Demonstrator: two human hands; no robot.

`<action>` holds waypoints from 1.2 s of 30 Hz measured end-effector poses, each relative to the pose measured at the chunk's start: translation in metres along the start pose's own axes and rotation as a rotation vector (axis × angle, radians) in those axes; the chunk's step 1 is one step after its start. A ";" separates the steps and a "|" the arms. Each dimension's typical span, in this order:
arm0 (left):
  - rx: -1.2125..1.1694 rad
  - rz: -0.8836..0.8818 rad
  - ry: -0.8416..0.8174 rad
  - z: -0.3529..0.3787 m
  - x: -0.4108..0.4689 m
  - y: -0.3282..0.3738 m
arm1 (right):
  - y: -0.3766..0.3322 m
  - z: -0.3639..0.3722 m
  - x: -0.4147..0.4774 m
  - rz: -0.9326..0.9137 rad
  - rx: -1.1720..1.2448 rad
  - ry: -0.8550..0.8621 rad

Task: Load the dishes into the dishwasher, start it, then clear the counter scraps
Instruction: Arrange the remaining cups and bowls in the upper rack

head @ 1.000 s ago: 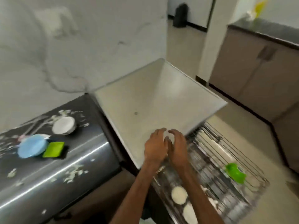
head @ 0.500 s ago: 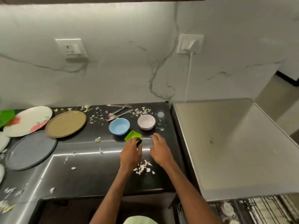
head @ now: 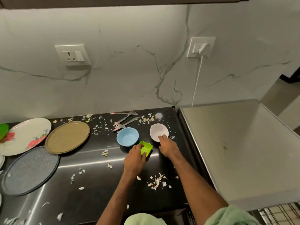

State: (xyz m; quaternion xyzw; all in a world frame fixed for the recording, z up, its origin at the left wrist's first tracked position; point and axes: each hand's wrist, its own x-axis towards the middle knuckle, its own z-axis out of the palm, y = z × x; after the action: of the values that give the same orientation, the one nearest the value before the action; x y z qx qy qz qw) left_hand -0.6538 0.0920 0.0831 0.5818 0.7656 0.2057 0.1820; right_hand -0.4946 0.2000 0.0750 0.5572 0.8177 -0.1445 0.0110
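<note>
Dark counter strewn with scraps, left hand curled round a small green dish, right hand with fingertips on the white bowl at its near rim — whether it grips, unclear.

Grey-veined white wall carried left socket and right socket. Glossy black counter reflected light. Beige floor showed far right.

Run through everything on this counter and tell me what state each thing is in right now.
left hand, grips the green dish at its near edge
green dish, upright, held
right hand, fingertips on the white bowl's near rim
white bowl, upright, empty
blue bowl, upright, empty, untouched
tan plate, lying flat, empty
cutlery, lying loose, untouched
scraps, scattered, not cleared
right socket, plug in
</note>
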 end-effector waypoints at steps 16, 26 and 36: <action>-0.522 0.229 -0.108 0.062 0.029 0.092 | 0.101 -0.012 -0.106 0.194 0.385 0.301; -1.013 -0.096 -0.787 0.148 -0.031 0.260 | 0.217 -0.032 -0.246 0.522 1.734 0.670; -0.889 -0.121 -1.061 0.251 -0.148 0.415 | 0.353 -0.002 -0.379 0.679 1.420 0.897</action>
State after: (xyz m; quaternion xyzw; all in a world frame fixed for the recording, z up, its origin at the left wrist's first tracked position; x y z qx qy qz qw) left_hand -0.1472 0.0742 0.0942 0.4302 0.4473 0.1769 0.7639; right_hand -0.0280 -0.0249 0.0660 0.6481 0.2553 -0.3731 -0.6129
